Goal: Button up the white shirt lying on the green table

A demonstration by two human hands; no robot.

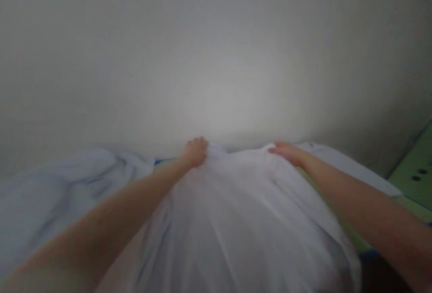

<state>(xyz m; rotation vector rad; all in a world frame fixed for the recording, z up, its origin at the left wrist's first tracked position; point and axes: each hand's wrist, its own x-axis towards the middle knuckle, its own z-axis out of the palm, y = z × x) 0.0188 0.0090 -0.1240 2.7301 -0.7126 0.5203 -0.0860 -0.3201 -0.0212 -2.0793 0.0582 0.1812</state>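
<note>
A white sheet (236, 212) is stretched from near the camera up toward the wall, with folds running lengthwise. My left hand (195, 151) is closed in a fist on the sheet's far edge. To its right, my right hand (286, 152) also grips that far edge, fingers curled over the cloth. Both arms reach forward over the fabric. The picture is blurred.
A plain pale wall (216, 50) fills the upper half. More crumpled white bedding (67, 185) lies at the left. A green surface (415, 171) with dark round spots shows at the right edge, and a strip of blue peeks out by my left wrist.
</note>
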